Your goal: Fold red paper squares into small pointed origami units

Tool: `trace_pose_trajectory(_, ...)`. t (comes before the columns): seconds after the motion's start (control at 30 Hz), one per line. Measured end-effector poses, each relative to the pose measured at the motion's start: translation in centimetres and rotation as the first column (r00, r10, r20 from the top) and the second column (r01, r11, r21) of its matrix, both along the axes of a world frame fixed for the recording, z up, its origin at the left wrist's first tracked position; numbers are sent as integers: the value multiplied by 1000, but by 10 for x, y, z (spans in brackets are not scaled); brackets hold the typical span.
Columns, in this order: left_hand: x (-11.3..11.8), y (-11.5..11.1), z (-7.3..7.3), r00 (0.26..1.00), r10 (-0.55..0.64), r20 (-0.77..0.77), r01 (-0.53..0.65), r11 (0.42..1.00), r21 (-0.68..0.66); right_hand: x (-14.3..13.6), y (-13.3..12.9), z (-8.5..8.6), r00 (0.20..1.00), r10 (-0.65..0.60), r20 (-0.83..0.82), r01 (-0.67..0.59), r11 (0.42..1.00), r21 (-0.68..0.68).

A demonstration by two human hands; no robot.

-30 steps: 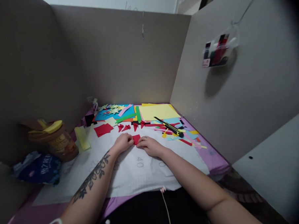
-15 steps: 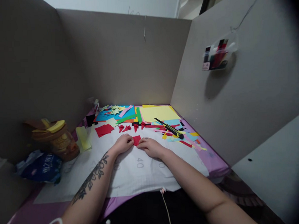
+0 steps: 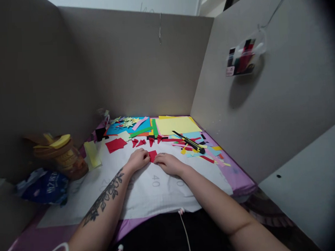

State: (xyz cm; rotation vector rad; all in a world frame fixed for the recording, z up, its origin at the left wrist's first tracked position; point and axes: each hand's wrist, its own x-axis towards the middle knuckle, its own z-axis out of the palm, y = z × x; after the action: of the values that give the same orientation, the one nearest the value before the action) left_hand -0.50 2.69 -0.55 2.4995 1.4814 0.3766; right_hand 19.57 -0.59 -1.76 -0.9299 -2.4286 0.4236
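Note:
Between my two hands a small red paper piece (image 3: pixel 152 156) lies on the white sheet (image 3: pixel 148 200). My left hand (image 3: pixel 138 159), fingers curled, grips its left edge. The fingertips of my right hand (image 3: pixel 169 163) pinch its lower right side. Just beyond my hands, several folded red paper pieces (image 3: pixel 151 141) stand in a row. A stack of red paper (image 3: pixel 116 144) lies to their left. Fingers cover part of the red piece's edges.
A black and yellow cutter (image 3: pixel 190 143) rests on coloured strips at the right. Yellow sheets (image 3: pixel 178 125) and a blue sheet (image 3: pixel 114 130) with paper stars lie at the back. A brown cup (image 3: pixel 66 157) and blue packet (image 3: pixel 45 187) stand at the left.
The view has shifted slightly. Both hands stay at the red paper piece, with hardly any change in their grip.

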Motion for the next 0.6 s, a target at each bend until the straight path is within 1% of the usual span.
trace_pose_trajectory(0.13,0,0,1,1000,-17,-4,17,1000,0,-1,0,0,1000,-20,5,20,1000,6)
trace_pose_trajectory(0.27,-1,1,1,1000,-25,0,25,1000,-13,1,1,0,1000,9,15,-9,1000,-2)
trace_pose_trajectory(0.4,0,1,0,1000,8,10,-8,1000,-6,3,1,0,999,41,7,-41,999,0)
trace_pose_trajectory(0.6,1,-1,1,999,22,23,-22,1000,-1,1,1,0,1000,6,16,-6,1000,18)
